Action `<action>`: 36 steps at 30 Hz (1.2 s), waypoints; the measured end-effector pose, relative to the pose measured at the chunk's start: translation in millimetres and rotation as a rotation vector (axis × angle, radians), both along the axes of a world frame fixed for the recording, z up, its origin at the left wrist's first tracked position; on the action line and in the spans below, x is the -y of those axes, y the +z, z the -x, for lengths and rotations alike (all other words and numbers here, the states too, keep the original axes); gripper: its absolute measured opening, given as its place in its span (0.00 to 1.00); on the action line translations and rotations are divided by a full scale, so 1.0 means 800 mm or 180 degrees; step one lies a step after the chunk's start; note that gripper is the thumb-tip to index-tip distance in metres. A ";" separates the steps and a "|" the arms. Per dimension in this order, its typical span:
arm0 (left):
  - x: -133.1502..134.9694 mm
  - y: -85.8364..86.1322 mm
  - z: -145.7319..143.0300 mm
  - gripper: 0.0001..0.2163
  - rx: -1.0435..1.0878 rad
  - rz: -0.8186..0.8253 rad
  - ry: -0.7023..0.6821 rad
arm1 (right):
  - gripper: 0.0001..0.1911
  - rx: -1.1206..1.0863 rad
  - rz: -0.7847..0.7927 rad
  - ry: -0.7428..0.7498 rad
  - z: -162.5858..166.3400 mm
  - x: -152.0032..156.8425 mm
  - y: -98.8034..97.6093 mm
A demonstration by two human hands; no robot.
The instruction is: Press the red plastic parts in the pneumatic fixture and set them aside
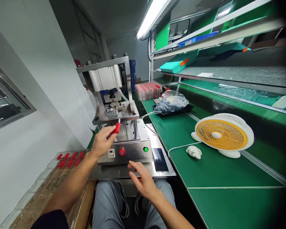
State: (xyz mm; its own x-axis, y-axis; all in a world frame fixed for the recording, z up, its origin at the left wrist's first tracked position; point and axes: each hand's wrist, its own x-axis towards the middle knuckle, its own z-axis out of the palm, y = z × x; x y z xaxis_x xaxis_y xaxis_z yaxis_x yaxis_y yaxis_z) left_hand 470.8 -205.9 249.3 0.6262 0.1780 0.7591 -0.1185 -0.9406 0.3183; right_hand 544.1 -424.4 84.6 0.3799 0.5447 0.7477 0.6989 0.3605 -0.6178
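My left hand (104,140) pinches a small red plastic part (117,128) with a pale metal tip pointing up. It is held in front of a metal bench press (114,111), just below the press's raised plate. On the plate sits a metal fixture (112,111). My right hand (143,180) hangs over the front edge of the press base, fingers apart and nothing in them. Near it on the base are a red button (122,152), a green button (146,149) and a small counter display (111,153).
Left stands a clear tray (47,178) with several red parts (69,163). A phone (160,160) lies right of the press. On the green bench (219,171) are a yellow-and-white fan (222,135), a white crumpled cloth (194,152), a plastic bag (171,102) and stacked trays (148,91).
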 end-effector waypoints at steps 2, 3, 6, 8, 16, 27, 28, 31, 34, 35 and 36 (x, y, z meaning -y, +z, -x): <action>-0.034 0.032 -0.016 0.16 0.0116 -0.0313 0.0261 | 0.23 -0.0138 0.0047 0.0040 0.004 0.004 -0.016; -0.050 0.045 -0.026 0.16 0.0099 -0.0433 0.0379 | 0.23 -0.0204 0.0050 0.0046 0.006 0.006 -0.022; -0.090 0.073 -0.057 0.17 -0.0233 -0.0696 0.0583 | 0.21 -0.0434 0.0046 -0.0010 0.009 0.011 -0.034; -0.106 0.082 -0.075 0.17 -0.0553 -0.0800 0.0635 | 0.21 -0.0555 0.0058 -0.0096 0.008 0.014 -0.038; -0.120 0.083 -0.115 0.16 -0.0653 -0.0725 0.0714 | 0.18 -0.0659 0.0147 -0.0326 0.003 0.022 -0.054; -0.111 0.087 -0.133 0.14 -0.0927 -0.0096 0.0947 | 0.16 -0.0679 0.0463 -0.0273 0.009 0.014 -0.041; -0.110 0.086 -0.134 0.14 -0.0877 -0.0137 0.0885 | 0.16 -0.0684 0.0508 -0.0263 0.009 0.013 -0.039; -0.104 0.083 -0.125 0.15 -0.0430 -0.0313 0.0694 | 0.16 -0.0773 0.0623 -0.0282 0.007 0.011 -0.041; -0.094 0.067 -0.088 0.17 0.0230 -0.0331 0.0747 | 0.18 -0.1029 0.0679 -0.0427 -0.007 0.009 -0.050; -0.091 0.054 -0.069 0.17 0.0417 -0.0270 0.0807 | 0.18 -0.1132 0.0687 -0.0522 -0.015 0.008 -0.054; -0.088 0.036 -0.048 0.16 0.0571 -0.0183 0.0877 | 0.19 -0.1227 0.0683 -0.0645 -0.025 0.007 -0.058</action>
State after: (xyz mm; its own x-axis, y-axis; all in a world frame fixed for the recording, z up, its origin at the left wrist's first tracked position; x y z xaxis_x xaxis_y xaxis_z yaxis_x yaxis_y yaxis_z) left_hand 509.3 -135.6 278.2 0.4159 0.2757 0.8666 0.0933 -0.9608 0.2609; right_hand 564.1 -430.1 38.4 0.7216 0.5574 0.4105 0.4474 0.0770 -0.8910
